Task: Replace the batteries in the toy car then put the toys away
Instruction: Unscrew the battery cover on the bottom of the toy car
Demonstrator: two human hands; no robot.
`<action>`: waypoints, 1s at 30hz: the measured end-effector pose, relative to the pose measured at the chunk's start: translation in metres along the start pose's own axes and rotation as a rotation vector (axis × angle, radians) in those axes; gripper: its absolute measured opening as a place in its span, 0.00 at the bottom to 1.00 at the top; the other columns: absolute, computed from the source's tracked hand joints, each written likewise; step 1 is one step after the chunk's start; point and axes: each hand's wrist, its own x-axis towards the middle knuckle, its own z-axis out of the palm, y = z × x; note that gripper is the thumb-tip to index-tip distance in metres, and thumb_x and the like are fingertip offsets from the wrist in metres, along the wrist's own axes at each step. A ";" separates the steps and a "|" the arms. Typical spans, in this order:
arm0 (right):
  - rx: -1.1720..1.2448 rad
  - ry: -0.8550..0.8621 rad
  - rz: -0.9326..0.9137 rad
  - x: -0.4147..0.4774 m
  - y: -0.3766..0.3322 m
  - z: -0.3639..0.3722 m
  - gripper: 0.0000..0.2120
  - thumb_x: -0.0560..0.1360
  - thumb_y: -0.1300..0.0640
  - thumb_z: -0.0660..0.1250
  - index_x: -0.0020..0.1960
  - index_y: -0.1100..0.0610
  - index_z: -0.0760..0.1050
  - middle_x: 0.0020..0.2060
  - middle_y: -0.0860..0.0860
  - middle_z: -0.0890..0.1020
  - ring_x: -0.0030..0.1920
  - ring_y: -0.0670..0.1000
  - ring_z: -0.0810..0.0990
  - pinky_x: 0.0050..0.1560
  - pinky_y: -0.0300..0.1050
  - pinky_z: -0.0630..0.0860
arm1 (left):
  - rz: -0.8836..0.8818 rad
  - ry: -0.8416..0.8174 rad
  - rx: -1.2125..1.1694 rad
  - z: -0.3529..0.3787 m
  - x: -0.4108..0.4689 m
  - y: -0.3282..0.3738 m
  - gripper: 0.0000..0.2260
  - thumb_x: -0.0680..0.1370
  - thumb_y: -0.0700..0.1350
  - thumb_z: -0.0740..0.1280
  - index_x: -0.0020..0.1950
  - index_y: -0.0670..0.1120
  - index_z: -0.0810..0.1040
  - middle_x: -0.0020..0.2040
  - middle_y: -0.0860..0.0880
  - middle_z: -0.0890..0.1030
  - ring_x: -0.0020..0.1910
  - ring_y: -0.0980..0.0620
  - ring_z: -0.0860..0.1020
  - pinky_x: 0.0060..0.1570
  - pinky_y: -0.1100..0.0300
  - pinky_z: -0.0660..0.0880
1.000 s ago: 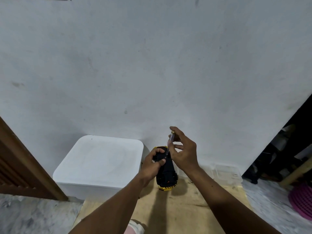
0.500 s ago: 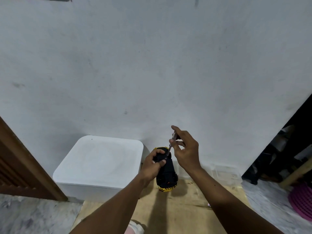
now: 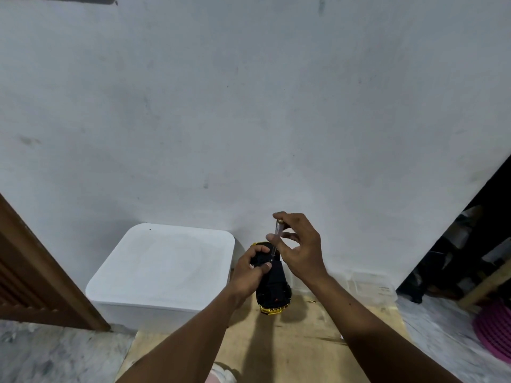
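Observation:
A toy car point(image 3: 273, 288), black underside up with yellow-gold trim at its near end, is held above a wooden board point(image 3: 290, 344). My left hand point(image 3: 249, 272) grips the car's far end, thumb across the underside. My right hand point(image 3: 300, 250) pinches a thin screwdriver point(image 3: 277, 236) with a clear handle and brass cap. The screwdriver stands nearly upright, its tip down on the car's underside by my left thumb. No batteries are visible.
A closed white plastic box point(image 3: 166, 266) stands left of the car against the wall. A clear plastic container point(image 3: 367, 286) sits at the right by the wall. A brown wooden door point(image 3: 33, 272) is at far left, dark clutter and a pink object point(image 3: 495, 330) at far right.
My right hand's fingers have shifted around the screwdriver handle, as in turning it. The car and my left hand have stayed in place.

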 end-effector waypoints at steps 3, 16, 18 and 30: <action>0.006 -0.004 0.050 0.002 0.002 0.000 0.22 0.75 0.66 0.71 0.66 0.51 0.77 0.47 0.50 0.80 0.47 0.47 0.83 0.46 0.44 0.83 | -0.012 0.012 -0.004 -0.001 0.002 -0.001 0.13 0.77 0.34 0.67 0.55 0.50 0.79 0.56 0.49 0.81 0.58 0.44 0.80 0.57 0.49 0.81; 0.012 -0.002 0.117 0.002 0.006 0.001 0.25 0.78 0.67 0.66 0.71 0.48 0.71 0.49 0.47 0.82 0.51 0.47 0.84 0.46 0.45 0.83 | -0.032 0.007 -0.040 0.000 0.004 -0.001 0.13 0.77 0.33 0.66 0.56 0.49 0.79 0.56 0.48 0.82 0.58 0.42 0.80 0.56 0.46 0.81; 0.002 -0.005 0.100 0.001 0.004 0.001 0.23 0.76 0.64 0.69 0.68 0.47 0.74 0.50 0.47 0.81 0.51 0.48 0.83 0.46 0.49 0.84 | -0.020 -0.001 -0.037 0.001 0.003 0.000 0.13 0.77 0.33 0.66 0.56 0.48 0.78 0.56 0.48 0.81 0.58 0.43 0.80 0.57 0.46 0.80; -0.028 -0.019 0.104 0.003 0.005 0.001 0.28 0.73 0.63 0.73 0.69 0.44 0.73 0.49 0.46 0.80 0.51 0.46 0.82 0.43 0.43 0.84 | -0.016 0.026 -0.002 -0.005 0.008 -0.005 0.14 0.75 0.35 0.68 0.52 0.55 0.80 0.56 0.51 0.82 0.58 0.45 0.81 0.59 0.44 0.79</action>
